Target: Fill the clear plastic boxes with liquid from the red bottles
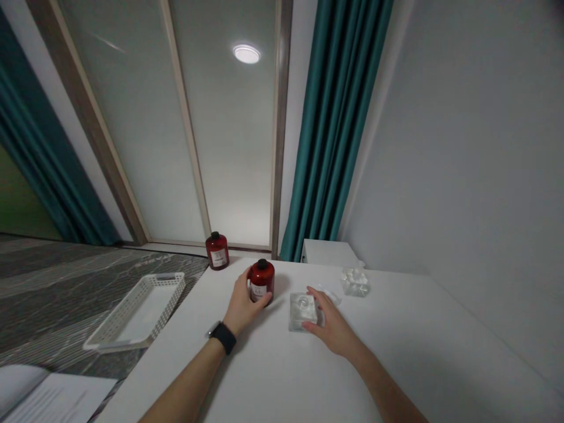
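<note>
Bottle of translucent red with black cap and pale label, upright near the far edge of the white counter, gripped between thumb and fingers of the left hand. Near it, farther from the far edge, square clear container flat on the counter. Right hand curved around its right side, thumb and forefinger apart; cannot tell how firmly pressed. Crumpled clear plastic piece farther right, near the far edge. Second red bottle upright at the far left corner. Beyond the left edge, white perforated basket.
</note>
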Tool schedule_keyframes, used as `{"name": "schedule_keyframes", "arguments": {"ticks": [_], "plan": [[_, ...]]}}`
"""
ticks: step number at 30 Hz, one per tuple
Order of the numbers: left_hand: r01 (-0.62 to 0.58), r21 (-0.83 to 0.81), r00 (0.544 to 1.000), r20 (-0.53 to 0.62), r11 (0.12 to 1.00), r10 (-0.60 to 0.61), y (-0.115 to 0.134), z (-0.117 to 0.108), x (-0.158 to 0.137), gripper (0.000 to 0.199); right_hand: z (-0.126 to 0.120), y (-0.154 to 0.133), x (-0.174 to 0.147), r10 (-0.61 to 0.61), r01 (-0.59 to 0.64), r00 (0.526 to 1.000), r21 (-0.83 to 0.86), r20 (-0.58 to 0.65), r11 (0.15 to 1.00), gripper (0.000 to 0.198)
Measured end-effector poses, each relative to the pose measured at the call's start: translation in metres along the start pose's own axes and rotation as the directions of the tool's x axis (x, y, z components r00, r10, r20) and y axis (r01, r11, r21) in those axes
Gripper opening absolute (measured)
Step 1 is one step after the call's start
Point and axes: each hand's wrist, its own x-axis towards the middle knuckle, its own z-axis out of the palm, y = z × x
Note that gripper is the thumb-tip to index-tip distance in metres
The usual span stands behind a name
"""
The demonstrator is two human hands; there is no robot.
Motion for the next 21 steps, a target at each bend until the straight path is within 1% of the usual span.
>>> {"name": "schedule_keyframes", "arguments": {"ticks": [4, 7, 8, 10, 12, 13, 14, 16, 18, 21], "plan": [[0.033, -0.031, 0.997, 0.071, 0.999, -0.030, 0.002, 0.000, 0.000, 0.075, -0.001, 0.001, -0.003, -0.015, 0.016, 1.000, -0.028, 0.010, 0.999, 0.068], [0.029, -0.025, 0.995, 0.092, 0.999, -0.026, 0.007, -0.005, 0.001, 0.074, -0.003, 0.001, -0.002, -0.060, 0.060, 0.998, -0.036, -0.016, 0.998, 0.056], [0.016, -0.023, 0.996, 0.091, 1.000, -0.014, 0.009, -0.007, 0.000, 0.074, -0.004, 0.000, -0.001, -0.078, 0.076, 0.996, -0.040, -0.052, 0.996, 0.051], [-0.002, -0.009, 0.996, 0.088, 1.000, 0.003, 0.014, -0.011, -0.001, 0.074, -0.007, -0.005, 0.002, -0.116, 0.105, 0.980, -0.075, -0.160, 0.992, 0.038], [-0.019, 0.035, 0.996, 0.091, 0.999, 0.016, 0.018, -0.014, -0.002, 0.073, -0.008, -0.015, 0.007, -0.169, 0.137, 0.951, -0.138, -0.257, 0.981, 0.028], [-0.042, 0.064, 0.994, 0.098, 0.997, 0.036, 0.020, -0.016, -0.002, 0.072, -0.008, -0.022, 0.009, -0.201, 0.158, 0.938, -0.170, -0.283, 0.973, 0.024], [-0.081, 0.090, 0.991, 0.113, 0.993, 0.071, 0.021, -0.017, -0.003, 0.071, -0.008, -0.030, 0.012, -0.237, 0.186, 0.929, -0.195, -0.284, 0.963, 0.022], [-0.188, 0.115, 0.973, 0.155, 0.975, 0.169, 0.024, -0.019, -0.003, 0.070, -0.006, -0.049, 0.018, -0.306, 0.252, 0.921, -0.233, -0.241, 0.939, 0.020], [-0.269, 0.106, 0.951, 0.189, 0.957, 0.246, 0.025, -0.020, -0.004, 0.072, -0.002, -0.069, 0.027, -0.369, 0.318, 0.917, -0.280, -0.151, 0.906, 0.019], [-0.294, 0.087, 0.937, 0.224, 0.952, 0.269, 0.025, -0.021, -0.004, 0.078, 0.007, -0.091, 0.042, -0.390, 0.361, 0.921, -0.334, -0.023, 0.871, 0.023]]}}
